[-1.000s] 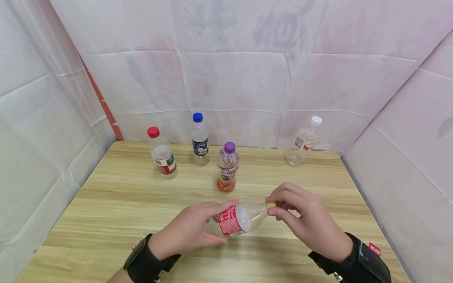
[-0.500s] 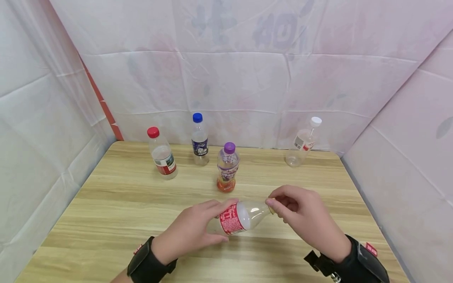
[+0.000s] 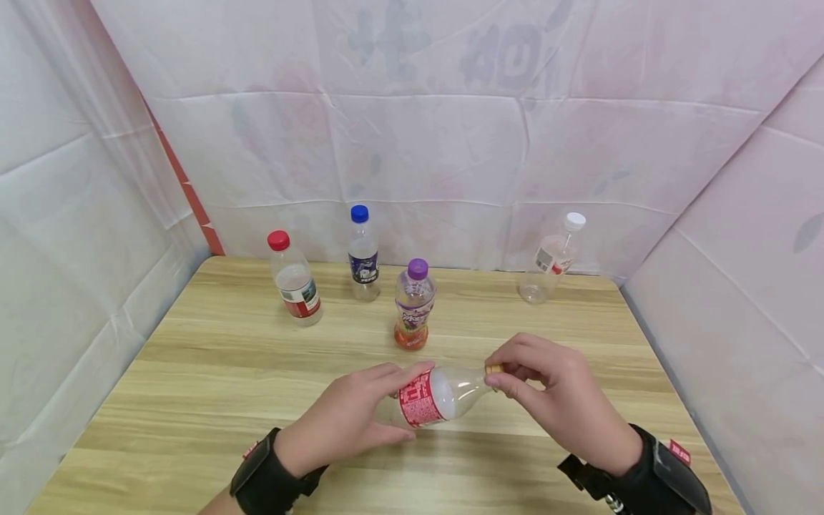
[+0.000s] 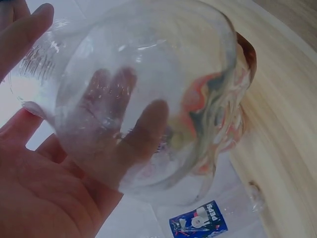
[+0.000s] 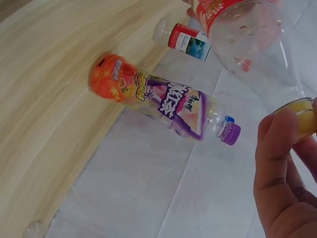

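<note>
A clear plastic bottle point(image 3: 421, 399) with a red label lies sideways above the table, its neck pointing right. My left hand point(image 3: 360, 411) grips it round the base end; in the left wrist view the bottle's clear bottom point(image 4: 143, 99) fills the middle, with fingers seen through it. At the neck, my right hand point(image 3: 547, 375) pinches the yellow cap point(image 3: 493, 369) between thumb and fingers. The cap point(image 5: 301, 118) also shows in the right wrist view, at the bottle's mouth. Just behind the held bottle stands a purple-capped bottle point(image 3: 415, 307) with an orange base.
On the wooden table point(image 3: 193, 386), a red-capped bottle point(image 3: 296, 282) stands at the left. A blue-capped Pepsi bottle point(image 3: 364, 257) is near the back edge, and a white-capped clear bottle point(image 3: 550, 261) is at the back right. White sheets point(image 3: 412, 143) hang behind and on both sides.
The right hand's fingers have shifted and turned about the cap, hiding most of it half a second ago and showing more of it now. The left hand and bottle have barely moved.
</note>
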